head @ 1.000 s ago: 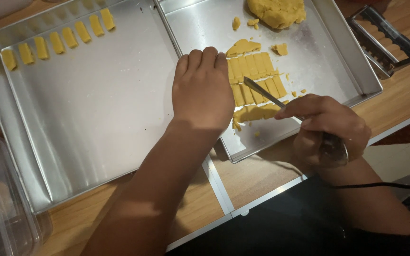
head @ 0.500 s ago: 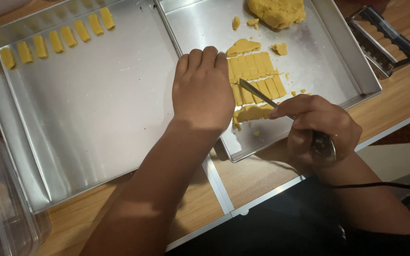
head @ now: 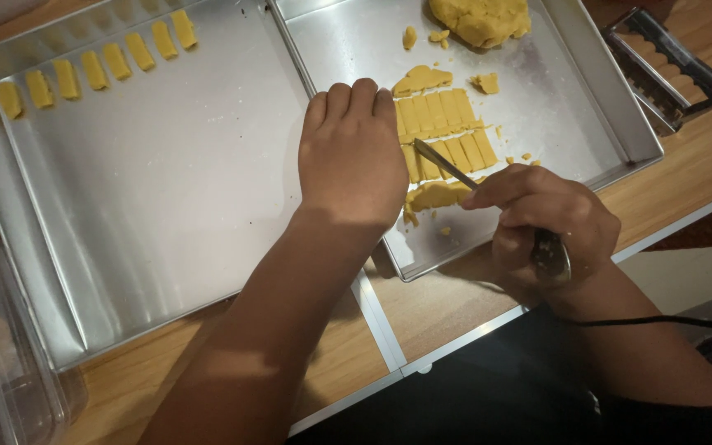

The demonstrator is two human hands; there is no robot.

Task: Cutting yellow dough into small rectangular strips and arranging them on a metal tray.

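Left hand (head: 353, 156): palm down, fingers together and flat, holding nothing, pressed by the cut dough strips (head: 442, 136), seemingly to steady them.
Right hand (head: 541, 218): fingers wrapped round a knife (head: 445, 163), blade angled into the strips.
Strips: in the right tray (head: 570, 99).
Left tray (head: 166, 189): finished pieces (head: 96, 62) lined along its far edge.

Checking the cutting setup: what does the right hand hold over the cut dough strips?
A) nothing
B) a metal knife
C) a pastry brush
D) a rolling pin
B: the right hand grips a metal knife whose blade lies across the cut dough strips.
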